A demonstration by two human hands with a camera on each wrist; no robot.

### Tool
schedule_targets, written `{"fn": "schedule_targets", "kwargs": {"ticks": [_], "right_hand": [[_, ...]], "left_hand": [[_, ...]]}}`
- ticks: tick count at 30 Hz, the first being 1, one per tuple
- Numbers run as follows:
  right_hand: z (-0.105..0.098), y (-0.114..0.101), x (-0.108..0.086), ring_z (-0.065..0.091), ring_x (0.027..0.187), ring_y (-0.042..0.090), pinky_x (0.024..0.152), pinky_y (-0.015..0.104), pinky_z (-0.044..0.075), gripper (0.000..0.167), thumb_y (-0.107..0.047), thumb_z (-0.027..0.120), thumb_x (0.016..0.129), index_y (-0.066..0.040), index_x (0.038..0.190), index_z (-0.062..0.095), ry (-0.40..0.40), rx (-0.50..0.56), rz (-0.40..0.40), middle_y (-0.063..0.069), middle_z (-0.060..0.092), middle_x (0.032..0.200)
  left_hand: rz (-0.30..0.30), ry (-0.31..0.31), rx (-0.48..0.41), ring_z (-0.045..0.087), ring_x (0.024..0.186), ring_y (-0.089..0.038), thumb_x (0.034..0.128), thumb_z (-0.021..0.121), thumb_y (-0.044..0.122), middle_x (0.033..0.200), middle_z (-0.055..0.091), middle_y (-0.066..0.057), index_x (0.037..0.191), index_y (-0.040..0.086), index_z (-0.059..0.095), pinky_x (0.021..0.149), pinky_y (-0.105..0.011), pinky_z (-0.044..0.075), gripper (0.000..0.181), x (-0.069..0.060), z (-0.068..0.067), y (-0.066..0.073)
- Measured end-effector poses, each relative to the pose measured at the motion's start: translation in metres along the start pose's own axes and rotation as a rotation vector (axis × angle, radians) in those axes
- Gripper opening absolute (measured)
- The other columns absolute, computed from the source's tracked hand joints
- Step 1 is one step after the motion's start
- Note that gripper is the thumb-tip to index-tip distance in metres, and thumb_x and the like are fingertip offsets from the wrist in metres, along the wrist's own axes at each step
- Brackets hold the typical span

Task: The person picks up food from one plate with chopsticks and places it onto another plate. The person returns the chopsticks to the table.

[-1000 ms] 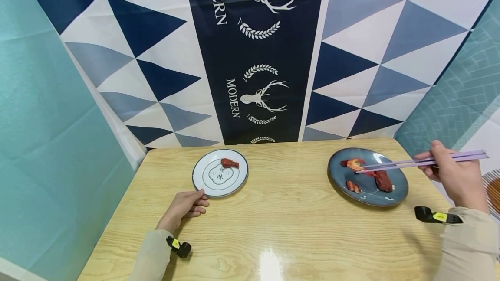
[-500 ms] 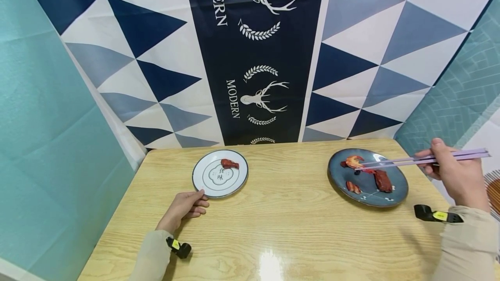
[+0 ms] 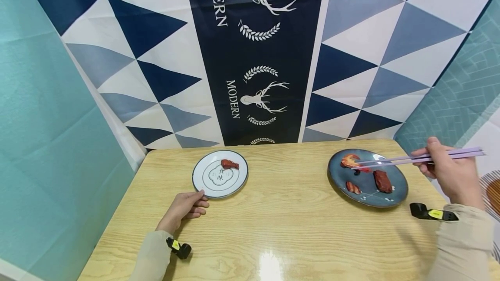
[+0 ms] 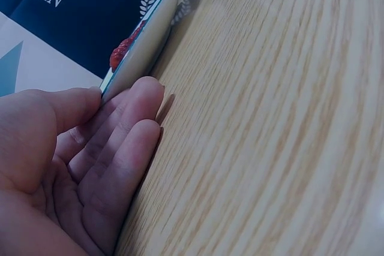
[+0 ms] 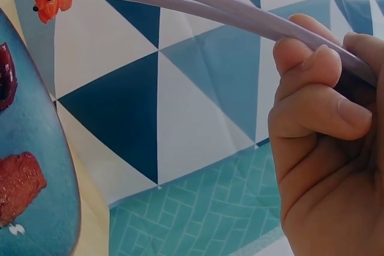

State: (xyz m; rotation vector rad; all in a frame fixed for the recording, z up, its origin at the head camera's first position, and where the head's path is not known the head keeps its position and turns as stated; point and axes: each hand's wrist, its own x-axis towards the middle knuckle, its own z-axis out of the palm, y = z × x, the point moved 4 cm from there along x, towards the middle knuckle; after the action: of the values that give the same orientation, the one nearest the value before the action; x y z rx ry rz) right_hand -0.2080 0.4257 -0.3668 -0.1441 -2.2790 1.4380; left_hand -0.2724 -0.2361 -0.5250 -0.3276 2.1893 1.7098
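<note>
My right hand [image 3: 453, 177] grips a pair of pale purple chopsticks [image 5: 240, 11], whose tips hold an orange-red shrimp [image 3: 349, 160] over the far left part of a blue plate [image 3: 365, 182]. Its head with black eyes shows between the sticks in the right wrist view. A dark red slab of meat [image 3: 383, 181] and a small reddish piece [image 3: 353, 187] lie on that plate. At the left, my left hand [image 3: 185, 206] pinches the near rim of a white plate [image 3: 202, 177], thumb above and fingers below. A small red-brown drumstick [image 3: 229, 164] lies on it.
Both plates stand near the back edge of a wooden table [image 3: 281, 211]. Behind it hangs a patterned cloth [image 3: 269, 55] with triangles and deer heads. A striped round thing [image 3: 494, 192] is partly visible at the right edge, beyond the table.
The chopsticks have shifted slightly left with the shrimp, which now sits apart from the meat slab. My right hand moved a little left and up. My left hand has stayed on the white plate.
</note>
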Motion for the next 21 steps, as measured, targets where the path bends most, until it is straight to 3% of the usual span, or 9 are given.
{"fn": "schedule_targets", "kwargs": {"ticks": [4,13,21], "right_hand": [[0.0023,0.0000,0.0012,0.055,0.048,0.009,0.047,0.019,0.048,0.046,-0.039,0.045,0.109,-0.018,0.085,0.077,-0.017,0.021,0.009,-0.008,0.067,0.064],[0.0057,0.0005,0.0006,0.058,0.050,0.008,0.047,0.020,0.050,0.050,-0.042,0.047,0.108,-0.007,0.090,0.077,-0.026,0.009,0.013,-0.007,0.068,0.066],[0.0076,0.0027,0.0007,0.059,0.051,0.008,0.047,0.019,0.052,0.045,-0.038,0.048,0.109,-0.012,0.087,0.078,-0.040,0.048,0.020,-0.006,0.070,0.067]], "left_hand": [[0.012,-0.007,-0.004,0.073,0.066,-0.008,0.1046,0.060,0.040,0.083,0.077,-0.002,0.107,0.001,0.076,0.060,-0.023,0.060,0.042,0.0006,0.0000,-0.0003],[0.017,0.000,-0.004,0.072,0.066,-0.008,0.1039,0.061,0.041,0.083,0.077,-0.001,0.106,0.002,0.076,0.060,-0.022,0.060,0.042,-0.0002,-0.0003,0.0002],[0.022,-0.001,-0.004,0.072,0.066,-0.008,0.1033,0.062,0.042,0.083,0.077,-0.002,0.106,0.002,0.076,0.060,-0.022,0.060,0.042,-0.0015,0.0003,0.0001]]}}
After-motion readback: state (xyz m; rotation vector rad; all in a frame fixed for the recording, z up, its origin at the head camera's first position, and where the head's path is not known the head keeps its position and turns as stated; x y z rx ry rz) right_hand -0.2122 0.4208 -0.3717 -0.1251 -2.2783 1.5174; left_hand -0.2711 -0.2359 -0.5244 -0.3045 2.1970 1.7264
